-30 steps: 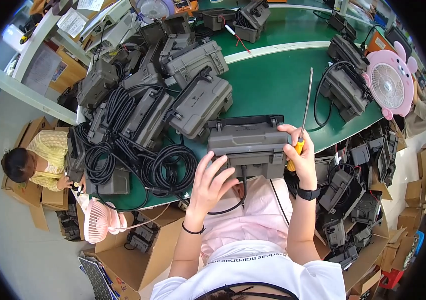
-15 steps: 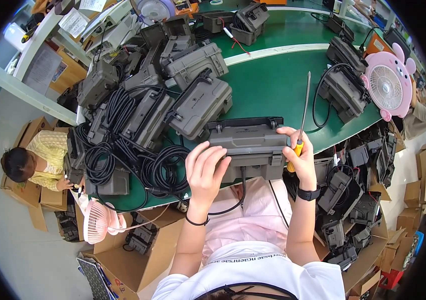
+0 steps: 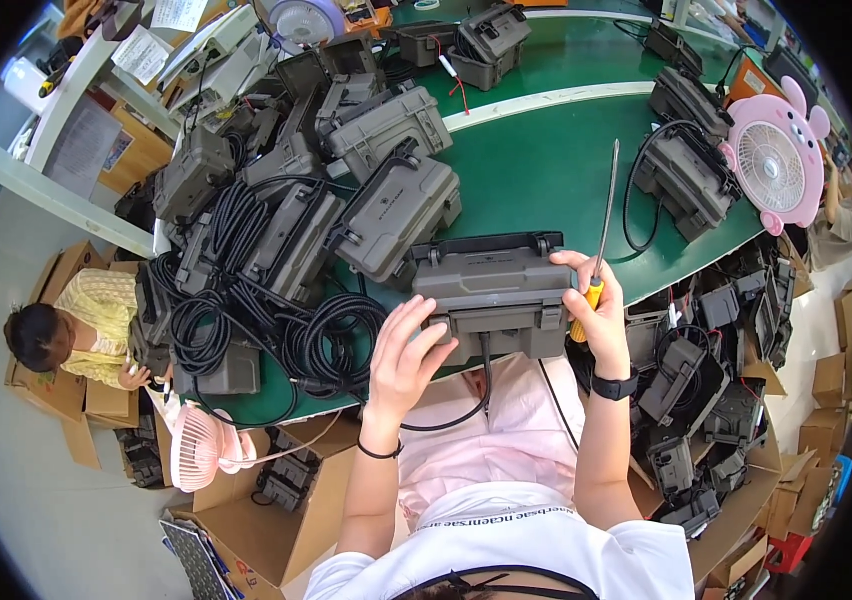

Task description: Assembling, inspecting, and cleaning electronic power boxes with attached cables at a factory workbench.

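Note:
A dark grey plastic case (image 3: 496, 283) with a carry handle sits at the near edge of the green table, its lid down. From its near side a black cable (image 3: 487, 362) hangs in front of my lap. My left hand (image 3: 406, 362) rests stretched fingers against the case's left front corner. At the right end, my right hand (image 3: 601, 322) has finger and thumb on the case. That same hand holds a screwdriver (image 3: 594, 292) by its yellow handle, the long metal shaft pointing up and away. The case's underside is hidden.
Several similar cases (image 3: 396, 215) and coiled black cables (image 3: 331, 335) crowd the table's left side. A pink fan (image 3: 771, 160) stands at the right, another pink fan (image 3: 201, 447) at the lower left. Cardboard boxes (image 3: 276, 530) flank me. A co-worker (image 3: 96, 320) sits at left.
My left hand has slid slightly down and toward me along the case's left corner. My right hand keeps its hold on the screwdriver, and the case has hardly moved.

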Tool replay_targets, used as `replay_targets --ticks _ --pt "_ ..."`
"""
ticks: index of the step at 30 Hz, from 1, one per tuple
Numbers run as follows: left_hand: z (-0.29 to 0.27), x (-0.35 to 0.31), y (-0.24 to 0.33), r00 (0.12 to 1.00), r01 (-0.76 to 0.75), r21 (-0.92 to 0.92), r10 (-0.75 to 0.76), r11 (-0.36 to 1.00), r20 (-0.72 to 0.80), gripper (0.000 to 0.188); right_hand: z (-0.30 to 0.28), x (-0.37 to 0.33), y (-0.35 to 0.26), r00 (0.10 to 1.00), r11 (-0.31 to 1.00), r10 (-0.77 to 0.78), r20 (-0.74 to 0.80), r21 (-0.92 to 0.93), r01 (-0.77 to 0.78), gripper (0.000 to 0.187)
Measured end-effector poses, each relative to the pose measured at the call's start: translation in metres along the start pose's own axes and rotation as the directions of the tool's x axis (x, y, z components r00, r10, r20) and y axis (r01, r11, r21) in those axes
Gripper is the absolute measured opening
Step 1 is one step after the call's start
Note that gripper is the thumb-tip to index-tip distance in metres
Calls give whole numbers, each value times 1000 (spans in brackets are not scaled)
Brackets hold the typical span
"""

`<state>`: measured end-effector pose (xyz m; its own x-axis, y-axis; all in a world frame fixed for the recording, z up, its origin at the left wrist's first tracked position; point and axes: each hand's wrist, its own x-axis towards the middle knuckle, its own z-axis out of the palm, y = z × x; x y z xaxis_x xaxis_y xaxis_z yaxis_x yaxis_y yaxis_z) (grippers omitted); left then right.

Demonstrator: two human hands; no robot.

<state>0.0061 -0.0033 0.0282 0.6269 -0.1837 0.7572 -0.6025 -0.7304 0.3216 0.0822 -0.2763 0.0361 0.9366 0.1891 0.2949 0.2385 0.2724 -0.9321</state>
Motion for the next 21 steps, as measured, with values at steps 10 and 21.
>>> replay_targets --ticks 10,21 --pt "9 5 40 927 276 32 -257 961 -272 42 -1 -1 2 1000 1000 -12 0 -6 12 28" --pt "24 -7 47 851 406 -164 -438 899 -290 42 0 -1 5 1000 1000 -15 -10 12 15 30"
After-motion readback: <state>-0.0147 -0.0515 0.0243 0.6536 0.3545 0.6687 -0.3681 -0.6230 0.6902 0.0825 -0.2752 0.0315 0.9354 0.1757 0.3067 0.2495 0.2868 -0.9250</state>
